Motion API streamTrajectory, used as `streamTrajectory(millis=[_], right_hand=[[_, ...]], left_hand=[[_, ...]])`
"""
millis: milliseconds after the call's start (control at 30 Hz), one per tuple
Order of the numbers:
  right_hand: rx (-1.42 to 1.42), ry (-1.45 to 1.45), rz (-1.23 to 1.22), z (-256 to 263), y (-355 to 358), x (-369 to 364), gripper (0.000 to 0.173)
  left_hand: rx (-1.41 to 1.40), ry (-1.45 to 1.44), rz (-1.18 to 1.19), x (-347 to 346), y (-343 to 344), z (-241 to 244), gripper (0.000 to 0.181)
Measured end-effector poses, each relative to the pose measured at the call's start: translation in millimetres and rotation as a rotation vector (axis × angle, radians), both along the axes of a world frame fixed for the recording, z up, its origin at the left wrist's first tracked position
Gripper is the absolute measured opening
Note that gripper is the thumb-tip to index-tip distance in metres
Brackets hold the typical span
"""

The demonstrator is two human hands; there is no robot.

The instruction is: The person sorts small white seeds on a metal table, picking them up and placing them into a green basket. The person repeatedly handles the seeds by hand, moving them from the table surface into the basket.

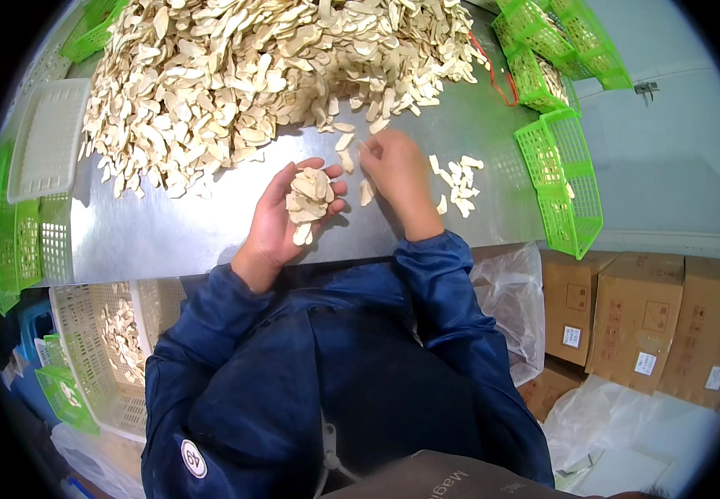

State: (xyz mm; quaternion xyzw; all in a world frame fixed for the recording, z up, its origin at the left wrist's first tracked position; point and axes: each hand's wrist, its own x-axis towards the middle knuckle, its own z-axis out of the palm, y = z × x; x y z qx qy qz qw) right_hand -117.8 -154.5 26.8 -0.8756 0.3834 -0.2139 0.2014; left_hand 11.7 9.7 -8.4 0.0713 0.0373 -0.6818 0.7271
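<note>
Cupped palm up, my left hand (273,215) holds a small stack of pale dried slices (309,196) above the metal table. My right hand (396,171) is over the tabletop (210,231), its thumb and fingertips drawn together beside a few loose slices (345,153). Whether a slice is pinched between those fingertips is hard to see. One more loose slice (367,192) lies just below that hand. To its right is a small scattered group of slices (461,185). A large heap of slices (229,81) spreads across the far side of the table.
Green plastic baskets (559,181) line the right edge, some containing slices. At left are a white tray (48,140) and more green baskets (26,243). Below the table edge, a white crate (76,349) contains slices. Cardboard boxes (637,318) stand lower right. A red cord (494,78) lies near the heap.
</note>
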Motion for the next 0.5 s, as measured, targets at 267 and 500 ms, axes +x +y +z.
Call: streamTrajectory(millis=[267, 500], right_hand=[[0.636, -0.214, -0.009, -6.7, -13.6, -25.6, 0.021], [0.272, -0.125, 0.017, 4.7, -24.7, -26.5, 0.019]], left_hand=[[0.011, 0.003, -0.009, -0.9, -0.3, 2.5, 0.042], [-0.066, -0.005, -0.046, 2.8, 0.4, -3.0, 0.042]])
